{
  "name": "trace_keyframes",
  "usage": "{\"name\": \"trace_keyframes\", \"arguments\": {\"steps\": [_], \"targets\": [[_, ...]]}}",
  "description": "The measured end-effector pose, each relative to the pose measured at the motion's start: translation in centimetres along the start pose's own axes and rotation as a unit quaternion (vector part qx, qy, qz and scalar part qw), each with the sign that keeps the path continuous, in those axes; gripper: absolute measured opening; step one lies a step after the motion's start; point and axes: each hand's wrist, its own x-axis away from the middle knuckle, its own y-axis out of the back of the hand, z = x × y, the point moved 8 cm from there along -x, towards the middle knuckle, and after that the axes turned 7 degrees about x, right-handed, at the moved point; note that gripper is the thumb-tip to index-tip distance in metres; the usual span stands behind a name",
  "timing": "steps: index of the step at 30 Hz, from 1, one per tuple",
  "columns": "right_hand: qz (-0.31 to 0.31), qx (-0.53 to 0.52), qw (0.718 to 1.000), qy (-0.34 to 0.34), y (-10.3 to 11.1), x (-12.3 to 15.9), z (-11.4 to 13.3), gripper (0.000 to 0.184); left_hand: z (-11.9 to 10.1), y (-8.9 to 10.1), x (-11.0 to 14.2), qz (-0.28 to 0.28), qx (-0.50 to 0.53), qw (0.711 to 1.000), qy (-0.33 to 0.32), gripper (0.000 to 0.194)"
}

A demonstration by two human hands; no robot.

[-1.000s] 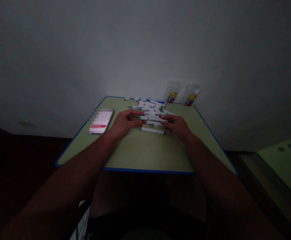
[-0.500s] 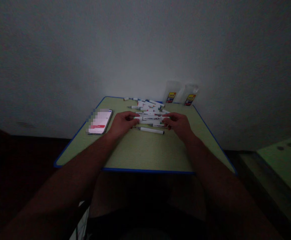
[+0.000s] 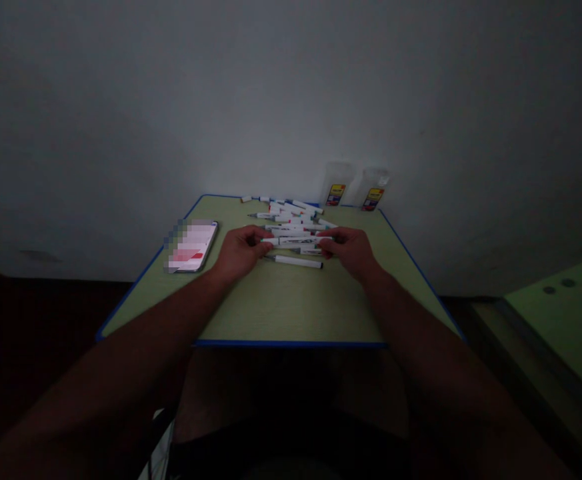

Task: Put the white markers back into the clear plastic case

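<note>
A white marker (image 3: 295, 241) lies level between my two hands, over the near part of a pile of markers. The fingers of my left hand (image 3: 243, 252) are closed on its left end. At its right end, my right hand (image 3: 349, 250) grips it between thumb and fingers. Both ends are partly covered by fingertips. Just nearer to me, another white marker (image 3: 298, 262) with a dark right end rests on the table. Beyond my hands, several white markers (image 3: 293, 217) lie loosely heaped, some with grey tips pointing left.
A phone (image 3: 195, 247) with a lit, partly blurred screen lies at the table's left. Two clear plastic cases (image 3: 338, 183) with yellow and red labels lean against the wall at the back right. The pale table (image 3: 291, 310) has a blue edge.
The green cap end visible at the marker's left a second ago is now mostly covered by my left fingers, and printing shows along its barrel. The whole view has shifted slightly.
</note>
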Motion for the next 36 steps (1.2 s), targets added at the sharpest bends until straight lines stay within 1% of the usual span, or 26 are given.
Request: {"name": "trace_keyframes", "arguments": {"steps": [5,16,18,21,24,29,32,36], "targets": [[-0.004,-0.004,1.000,0.002,0.0,0.2,0.5,0.033,0.5,-0.2,-0.1,0.000,0.008,1.000,-0.011,0.010],[-0.011,0.019,1.000,0.014,0.2,0.2,0.4,0.031,0.6,-0.3,0.0,0.001,0.019,1.000,-0.018,0.009],[-0.012,0.015,1.000,0.013,0.3,0.2,0.5,0.032,0.3,-0.3,0.1,-0.001,0.021,0.999,-0.027,0.011],[-0.012,-0.004,1.000,0.009,0.4,0.2,0.5,0.034,-0.5,-0.3,0.2,-0.020,0.035,0.998,-0.045,0.016],[-0.001,-0.009,1.000,0.000,0.3,0.0,0.1,0.035,-1.4,-0.4,0.6,-0.032,0.049,0.996,-0.065,0.018],[0.040,0.029,0.997,-0.051,-0.3,-0.3,-1.4,0.037,-2.6,-1.3,1.4,-0.004,0.040,0.995,-0.093,0.021],[0.039,0.048,0.997,-0.047,-0.3,-0.5,-1.7,0.037,-3.0,-1.7,1.7,0.014,0.026,0.996,-0.089,0.023],[0.046,0.067,0.996,-0.035,-0.5,-0.7,-2.0,0.037,-3.2,-1.9,1.9,0.020,0.012,0.997,-0.079,0.025]]}}
